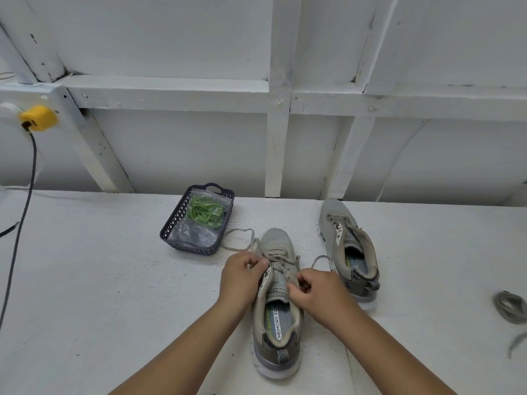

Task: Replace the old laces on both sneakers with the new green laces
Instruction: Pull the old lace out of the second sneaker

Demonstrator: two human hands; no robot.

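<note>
White-painted boards form the work surface (pixel 99 295), and a white timber-framed wall (pixel 279 132) is seen behind it. Nearest the camera, a grey mesh sneaker with a white sole (pixel 278 317) is set heel-first toward the viewer, still threaded with its old grey lace (pixel 281 256). The lace is pinched on the left side of the tongue by the curled fingers of the left hand (pixel 243 273), and on the right side by the curled fingers of the right hand (pixel 316 292). Just beyond and to the right, a second matching grey sneaker (pixel 346 246) is seen with its eyelets bare. A removed grey lace, coiled (pixel 510 306), is seen at the far right edge. Farther back on the left, a dark plastic lattice basket (pixel 171 226) is seen, holding a clear plastic bag of new green laces (pixel 205 213). Farthest left, a yellow plug (pixel 38 118) is fixed at the wall, with a dark cable (pixel 20 232) hanging from it.
</note>
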